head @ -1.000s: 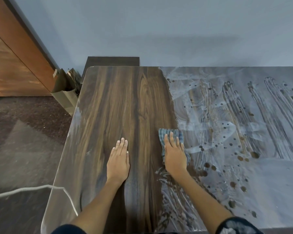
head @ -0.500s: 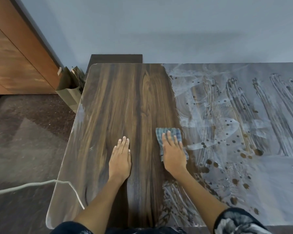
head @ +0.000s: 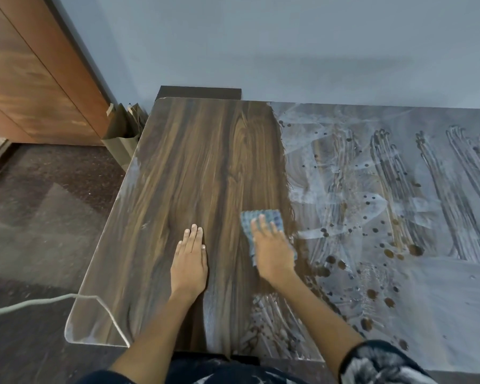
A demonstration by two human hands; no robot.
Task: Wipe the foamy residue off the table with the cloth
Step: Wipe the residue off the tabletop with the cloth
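Surface: wood table (head: 205,167), left part bare, foamy residue (head: 399,189) covering the right.
Head view, change: right hand (head: 272,250), fingers spread flat on the cloth (head: 261,217), has slid slightly and blurs mid-stroke at the foam's edge.
Left hand (head: 190,259): still flat, fingers together.
Meaning: most foam remains.

No readable text, label, brand, number or sign anywhere in view.
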